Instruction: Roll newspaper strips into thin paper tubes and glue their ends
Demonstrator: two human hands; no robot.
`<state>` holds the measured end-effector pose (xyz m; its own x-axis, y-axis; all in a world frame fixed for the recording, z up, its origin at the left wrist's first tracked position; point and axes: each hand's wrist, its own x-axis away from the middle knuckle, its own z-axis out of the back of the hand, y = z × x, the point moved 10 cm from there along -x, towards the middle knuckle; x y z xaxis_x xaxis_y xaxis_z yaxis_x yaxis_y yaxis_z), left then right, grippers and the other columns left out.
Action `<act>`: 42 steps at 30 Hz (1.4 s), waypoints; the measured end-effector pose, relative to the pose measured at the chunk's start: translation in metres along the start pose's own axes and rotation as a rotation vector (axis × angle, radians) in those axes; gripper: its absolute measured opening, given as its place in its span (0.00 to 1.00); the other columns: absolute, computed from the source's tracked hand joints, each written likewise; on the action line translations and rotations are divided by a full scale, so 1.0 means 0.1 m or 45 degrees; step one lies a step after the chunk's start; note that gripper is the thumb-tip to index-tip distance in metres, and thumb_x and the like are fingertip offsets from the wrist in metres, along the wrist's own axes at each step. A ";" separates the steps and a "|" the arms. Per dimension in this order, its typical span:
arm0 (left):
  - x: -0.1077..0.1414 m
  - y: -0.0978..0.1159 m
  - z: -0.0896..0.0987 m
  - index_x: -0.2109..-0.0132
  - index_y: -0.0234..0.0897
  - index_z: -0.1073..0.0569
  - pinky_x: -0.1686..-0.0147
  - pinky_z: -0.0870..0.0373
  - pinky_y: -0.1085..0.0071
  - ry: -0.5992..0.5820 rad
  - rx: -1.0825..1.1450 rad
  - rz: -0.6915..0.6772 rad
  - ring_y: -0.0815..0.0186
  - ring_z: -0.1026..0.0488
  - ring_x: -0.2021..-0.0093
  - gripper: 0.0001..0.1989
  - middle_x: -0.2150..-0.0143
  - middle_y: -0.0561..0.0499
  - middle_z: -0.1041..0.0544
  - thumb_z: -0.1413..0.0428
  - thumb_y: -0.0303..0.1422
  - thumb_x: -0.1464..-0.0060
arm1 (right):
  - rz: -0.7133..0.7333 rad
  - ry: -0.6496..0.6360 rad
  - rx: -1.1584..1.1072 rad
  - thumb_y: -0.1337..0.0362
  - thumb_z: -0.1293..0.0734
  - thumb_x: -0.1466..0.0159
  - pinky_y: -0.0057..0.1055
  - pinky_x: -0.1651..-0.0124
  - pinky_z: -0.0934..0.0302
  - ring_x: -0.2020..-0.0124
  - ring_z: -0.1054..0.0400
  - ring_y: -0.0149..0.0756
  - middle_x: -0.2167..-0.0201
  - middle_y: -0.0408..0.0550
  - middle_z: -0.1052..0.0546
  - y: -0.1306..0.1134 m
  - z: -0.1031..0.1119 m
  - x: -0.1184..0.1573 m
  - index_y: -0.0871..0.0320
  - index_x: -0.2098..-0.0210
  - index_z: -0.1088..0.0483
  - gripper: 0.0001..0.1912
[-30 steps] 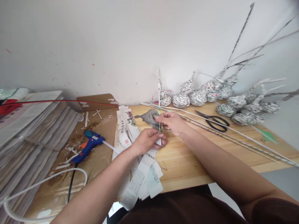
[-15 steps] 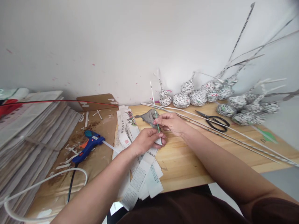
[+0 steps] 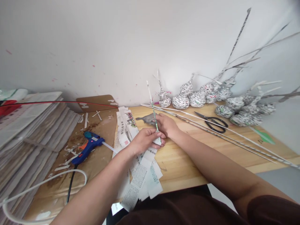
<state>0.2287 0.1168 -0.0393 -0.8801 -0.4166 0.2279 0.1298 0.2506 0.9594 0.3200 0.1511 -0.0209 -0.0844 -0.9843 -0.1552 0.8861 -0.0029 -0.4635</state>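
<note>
A thin rolled paper stick [image 3: 151, 101], white with green patches, stands up at a slight tilt from my left hand [image 3: 148, 139]. The fingers and thumb of that hand are closed around its lower end, where a bit of printed paper shows. My right hand [image 3: 167, 125] is just behind the stick, its fingers curled on a crumpled grey cloth [image 3: 147, 118] lying on the wooden table; the fingertips are partly hidden. Below my left hand, printed newspaper strips [image 3: 138, 184] fan out to the table's front edge.
Black scissors [image 3: 214, 123] and long paper sticks [image 3: 225, 128] lie on the right. Woven paper gourds [image 3: 181, 100] line the wall. On the left are a blue glue gun [image 3: 87, 148] on cardboard [image 3: 103, 168], a white cable [image 3: 47, 181] and a newspaper stack [image 3: 30, 134].
My right hand has let go of the paper stick and moved back onto the grey cloth, which now looks flatter. My left hand still holds the stick, which leans slightly more to the left.
</note>
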 end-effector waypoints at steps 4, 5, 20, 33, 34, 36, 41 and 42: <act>0.00 -0.01 -0.02 0.62 0.30 0.25 0.61 0.26 0.65 -0.005 0.019 0.014 0.65 0.26 0.65 0.17 0.68 0.46 0.24 0.41 0.43 0.48 | -0.161 0.125 0.185 0.55 0.48 0.31 0.32 0.67 0.48 0.66 0.32 0.40 0.66 0.52 0.23 0.10 0.08 -0.02 0.55 0.60 0.27 0.21; 0.00 -0.01 -0.03 0.62 0.30 0.25 0.61 0.27 0.65 -0.005 0.022 0.017 0.65 0.26 0.65 0.17 0.68 0.46 0.24 0.41 0.43 0.48 | -0.183 0.159 0.174 0.53 0.49 0.31 0.32 0.67 0.48 0.66 0.31 0.40 0.67 0.53 0.23 0.13 0.11 -0.02 0.56 0.63 0.27 0.23; -0.01 -0.04 0.01 0.62 0.30 0.25 0.62 0.27 0.65 0.024 0.003 0.053 0.65 0.26 0.66 0.18 0.69 0.45 0.24 0.41 0.44 0.49 | -0.182 0.044 -1.233 0.53 0.38 0.36 0.26 0.73 0.42 0.68 0.30 0.33 0.66 0.48 0.25 0.10 0.22 0.09 0.56 0.46 0.32 0.22; 0.01 -0.05 -0.05 0.62 0.29 0.25 0.61 0.26 0.65 0.051 -0.087 0.066 0.65 0.25 0.64 0.17 0.66 0.44 0.24 0.43 0.41 0.47 | -0.324 0.010 -1.568 0.55 0.23 0.54 0.24 0.82 0.62 0.83 0.54 0.21 0.85 0.35 0.42 0.04 0.10 0.13 0.61 0.78 0.29 0.17; 0.02 -0.04 -0.05 0.62 0.29 0.25 0.61 0.26 0.65 0.048 -0.089 0.069 0.64 0.25 0.64 0.16 0.66 0.44 0.23 0.43 0.41 0.47 | -0.311 0.016 -1.558 0.54 0.24 0.53 0.24 0.82 0.62 0.83 0.54 0.21 0.85 0.35 0.42 0.03 0.12 0.13 0.61 0.77 0.29 0.17; 0.02 -0.03 -0.06 0.62 0.29 0.25 0.62 0.26 0.66 0.047 -0.092 0.070 0.64 0.25 0.64 0.16 0.67 0.44 0.23 0.43 0.41 0.47 | -0.251 -0.039 -1.484 0.51 0.27 0.49 0.24 0.82 0.60 0.82 0.52 0.22 0.84 0.37 0.40 -0.04 0.13 0.13 0.61 0.73 0.26 0.18; 0.01 -0.04 -0.06 0.62 0.29 0.25 0.62 0.26 0.66 0.034 -0.097 0.054 0.65 0.25 0.64 0.16 0.67 0.45 0.23 0.43 0.41 0.46 | -0.232 0.029 -1.366 0.51 0.26 0.50 0.24 0.82 0.58 0.82 0.50 0.22 0.83 0.39 0.36 -0.02 0.20 0.13 0.61 0.76 0.27 0.18; 0.01 -0.04 -0.06 0.62 0.29 0.25 0.62 0.26 0.66 0.023 -0.093 0.048 0.65 0.25 0.64 0.16 0.67 0.45 0.23 0.43 0.41 0.46 | -0.254 0.064 -1.388 0.52 0.25 0.51 0.24 0.82 0.59 0.82 0.51 0.22 0.83 0.38 0.37 0.01 0.22 0.13 0.61 0.77 0.28 0.18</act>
<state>0.2302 0.1100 -0.0417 -0.8656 -0.4239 0.2666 0.1964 0.2023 0.9594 0.3295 0.1341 -0.0039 -0.2212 -0.9751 -0.0159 -0.0189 0.0206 -0.9996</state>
